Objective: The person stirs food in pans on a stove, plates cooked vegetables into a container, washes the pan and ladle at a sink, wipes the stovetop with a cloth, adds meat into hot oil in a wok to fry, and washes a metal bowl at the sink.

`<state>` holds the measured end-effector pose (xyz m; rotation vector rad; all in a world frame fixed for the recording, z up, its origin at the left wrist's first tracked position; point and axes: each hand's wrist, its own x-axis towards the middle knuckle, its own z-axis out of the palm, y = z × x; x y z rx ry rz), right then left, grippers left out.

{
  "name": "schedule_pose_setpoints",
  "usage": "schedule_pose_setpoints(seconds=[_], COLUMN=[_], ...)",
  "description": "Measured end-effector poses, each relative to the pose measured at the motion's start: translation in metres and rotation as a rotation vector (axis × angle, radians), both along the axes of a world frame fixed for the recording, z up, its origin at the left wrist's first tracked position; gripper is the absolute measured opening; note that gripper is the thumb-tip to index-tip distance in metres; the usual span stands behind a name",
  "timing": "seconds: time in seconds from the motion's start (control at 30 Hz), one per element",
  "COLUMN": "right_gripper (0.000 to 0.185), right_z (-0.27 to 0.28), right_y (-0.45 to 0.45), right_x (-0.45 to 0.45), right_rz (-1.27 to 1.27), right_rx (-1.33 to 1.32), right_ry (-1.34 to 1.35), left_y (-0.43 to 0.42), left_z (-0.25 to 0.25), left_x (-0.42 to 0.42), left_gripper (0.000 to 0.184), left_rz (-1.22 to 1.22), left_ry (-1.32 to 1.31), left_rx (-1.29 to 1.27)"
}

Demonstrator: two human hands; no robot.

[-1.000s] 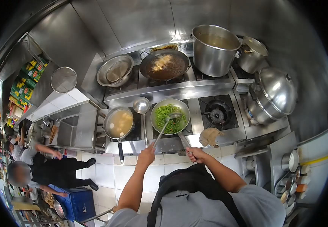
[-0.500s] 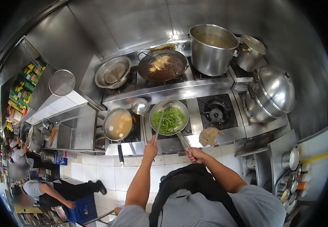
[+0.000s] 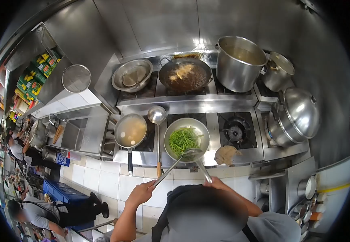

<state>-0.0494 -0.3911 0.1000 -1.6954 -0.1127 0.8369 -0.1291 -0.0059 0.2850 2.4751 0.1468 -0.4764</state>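
Observation:
My left hand point(image 3: 142, 192) is closed around the handle of a long metal cooking spoon point(image 3: 167, 173). The spoon's broad head lies at the near side of a frying pan point(image 3: 205, 131), against a heap of green vegetable stalks point(image 3: 184, 141). Around the end of the pan's metal handle, my right hand point(image 3: 216, 184) is closed, its fingers partly hidden by the dark cap or apron. A ladle point(image 3: 157, 115) with a wooden handle end rests left of the pan. Farther left, a saucepan point(image 3: 120, 128) holds cloudy liquid with pale pieces.
Behind are a wok point(image 3: 167, 83) of dark oil with frying food, a steel bowl point(image 3: 117, 82) and a tall stockpot point(image 3: 230, 72). A bare burner point(image 3: 236, 131), a crumpled cloth point(image 3: 225, 155) and a domed steamer point(image 3: 302, 117) are at right. Co-workers point(image 3: 41, 213) are at left.
The spoon's head has swung from the pan's far side to its near side, and my left hand has moved down and left. The stalks are heaped differently. The camera view has shifted.

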Motion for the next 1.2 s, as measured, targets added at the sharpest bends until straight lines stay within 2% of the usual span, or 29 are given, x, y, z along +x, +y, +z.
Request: schedule_pose_setpoints(seconds=[0.07, 0.13, 0.2, 0.3, 0.4, 0.47, 0.53, 0.57, 0.63, 0.73, 0.77, 0.83, 0.87, 0.93, 1.0, 1.03, 1.13, 1.2], right_gripper=[0.026, 0.027, 0.027, 0.025, 0.023, 0.023, 0.021, 0.022, 0.025, 0.026, 0.023, 0.022, 0.022, 0.015, 0.017, 0.021, 0.022, 0.023], right_z=[0.030, 0.026, 0.029, 0.020, 0.005, 0.002, 0.023, 0.037, 0.033, 0.067, 0.044, 0.018, 0.004, 0.002, 0.001, 0.009, 0.025, 0.037], right_y=[0.013, 0.037, 0.044, 0.035, 0.019, 0.016, 0.025, 0.032, 0.045, 0.063, 0.062, 0.049, 0.040, 0.027, 0.027, 0.033, 0.052, 0.061], right_x=[0.021, 0.056, 0.060, 0.035, 0.014, 0.011, 0.030, 0.042, 0.074, 0.097, 0.089, 0.058, 0.042, 0.034, 0.035, 0.045, 0.086, 0.105], right_rz=[-0.064, -0.173, -0.145, -0.109, -0.100, -0.101, -0.079, -0.085, -0.108, -0.135, -0.160, -0.123, -0.167, -0.112, -0.082, -0.124, -0.168, -0.180], right_rx=[0.059, 0.073, 0.116, 0.171, 0.202, 0.221, 0.147, 0.062, 0.083, 0.030, 0.151, 0.054, 0.113, 0.218, 0.064, 0.082, 0.218, 0.115], right_ry=[0.316, 0.382, 0.341, 0.280, 0.248, 0.244, 0.260, 0.183, 0.163, 0.239, 0.154, 0.061, 0.098, 0.153, 0.125, 0.134, 0.183, 0.209], left_y=[-0.008, -0.014, -0.015, -0.026, -0.013, -0.008, -0.005, -0.005, 0.001, -0.011, -0.015, -0.011, -0.010, -0.007, -0.002, -0.003, -0.003, -0.022], left_z=[-0.001, -0.008, -0.022, -0.015, -0.018, -0.016, -0.019, -0.022, -0.036, -0.023, -0.019, -0.022, -0.026, -0.016, -0.022, -0.024, -0.061, -0.041], left_x=[0.001, 0.030, 0.053, 0.064, 0.028, 0.005, -0.006, 0.001, 0.032, 0.073, 0.080, 0.071, 0.067, 0.042, 0.018, 0.015, 0.041, 0.068], left_gripper=[0.040, 0.038, 0.038, 0.038, 0.038, 0.038, 0.038, 0.037, 0.037, 0.038, 0.038, 0.039, 0.039, 0.038, 0.038, 0.038, 0.038, 0.038], left_rz=[0.044, 0.086, 0.080, 0.171, 0.152, 0.116, 0.086, 0.091, 0.097, 0.138, 0.166, 0.182, 0.193, 0.187, 0.140, 0.123, 0.105, 0.128], left_ry=[0.036, 0.018, -0.092, -0.083, -0.175, -0.142, -0.103, -0.106, -0.134, -0.185, -0.203, -0.226, -0.247, -0.206, -0.185, -0.131, -0.208, -0.145], left_rx=[0.033, 0.042, 0.160, 0.293, 0.169, 0.148, 0.167, 0.151, 0.136, 0.158, 0.193, 0.174, 0.152, 0.136, 0.141, 0.169, 0.126, 0.163])
